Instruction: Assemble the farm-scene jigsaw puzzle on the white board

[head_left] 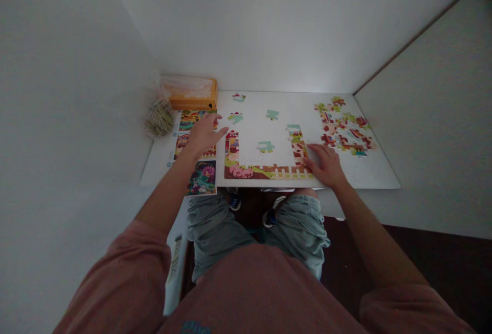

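A partly joined jigsaw puzzle (261, 172) lies on the white table, forming a left side, a bottom edge and a right side. My right hand (326, 165) rests at its right side, fingers apart, the fingertips touching or just beside the edge pieces. Over the picture sheet (202, 178) at the left, my left hand (205, 134) is spread with nothing in it. Near its fingers lies a green and red puzzle piece (236, 118). A pale green piece (265, 147) sits inside the frame, and another pale green piece (272, 114) lies above it.
Loose puzzle pieces (346, 129) are heaped at the table's right. An orange box (194, 93) stands at the back left beside a clear bag with a woven-looking item (160, 117). One more piece (239, 98) lies near the back edge. Walls border the table (284, 101).
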`<control>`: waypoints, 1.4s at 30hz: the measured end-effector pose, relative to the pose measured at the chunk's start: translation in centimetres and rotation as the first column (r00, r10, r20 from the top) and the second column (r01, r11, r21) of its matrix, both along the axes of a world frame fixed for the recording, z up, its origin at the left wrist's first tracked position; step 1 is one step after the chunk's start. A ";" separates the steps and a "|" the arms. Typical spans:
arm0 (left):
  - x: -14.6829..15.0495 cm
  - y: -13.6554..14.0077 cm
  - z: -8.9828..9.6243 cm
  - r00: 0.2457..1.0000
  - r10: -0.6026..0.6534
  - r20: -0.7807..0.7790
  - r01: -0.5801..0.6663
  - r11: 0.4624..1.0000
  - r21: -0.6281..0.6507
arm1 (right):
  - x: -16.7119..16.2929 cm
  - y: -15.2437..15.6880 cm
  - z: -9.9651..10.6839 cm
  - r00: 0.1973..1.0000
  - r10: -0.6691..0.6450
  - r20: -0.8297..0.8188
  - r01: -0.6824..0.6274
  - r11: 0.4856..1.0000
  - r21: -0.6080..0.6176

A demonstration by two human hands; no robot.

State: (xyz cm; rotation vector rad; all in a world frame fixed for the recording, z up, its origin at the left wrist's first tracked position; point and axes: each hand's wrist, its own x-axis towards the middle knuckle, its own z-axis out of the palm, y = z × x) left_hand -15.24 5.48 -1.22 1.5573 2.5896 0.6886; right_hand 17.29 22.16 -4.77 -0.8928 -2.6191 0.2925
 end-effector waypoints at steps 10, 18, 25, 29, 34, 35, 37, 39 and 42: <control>-1.1 9.4 -4.1 0.995 0.098 0.033 -0.095 0.991 -0.097 | -0.1 0.3 -0.3 1.000 0.019 -0.001 -0.019 0.999 -0.026; 0.3 6.0 -1.2 0.955 -0.003 0.298 -0.068 0.972 0.227 | -0.2 0.1 -0.3 1.000 0.022 -0.009 -0.022 1.000 -0.013; 3.5 -4.1 -1.0 0.827 -0.035 0.561 -0.186 0.925 0.332 | -0.1 0.0 -0.8 0.999 0.037 -0.012 -0.036 0.999 0.022; 4.4 -7.1 -2.5 0.718 -0.072 0.692 -0.287 0.876 0.389 | 0.0 0.3 -1.7 0.999 0.029 -0.046 -0.026 0.998 0.064; 4.4 -7.6 -3.6 0.658 -0.081 0.749 -0.372 0.830 0.416 | 0.0 0.1 -1.7 0.998 0.039 -0.056 -0.034 0.996 0.083; 4.3 -7.7 -3.6 0.659 -0.078 0.748 -0.384 0.820 0.424 | 0.0 0.0 -1.5 0.997 0.036 -0.061 -0.031 0.996 0.085; 4.2 -7.8 -3.7 0.661 -0.077 0.746 -0.402 0.804 0.439 | 0.0 -0.3 -1.2 0.997 0.036 -0.062 -0.031 0.996 0.081; 4.1 -8.0 -3.6 0.660 -0.078 0.747 -0.409 0.796 0.445 | 0.0 -0.4 -1.1 0.998 0.041 -0.051 -0.037 0.997 0.071; 4.0 -8.2 -3.6 0.661 -0.066 0.748 -0.412 0.800 0.435 | 0.0 -0.3 -1.3 0.998 0.031 -0.055 -0.028 0.997 0.068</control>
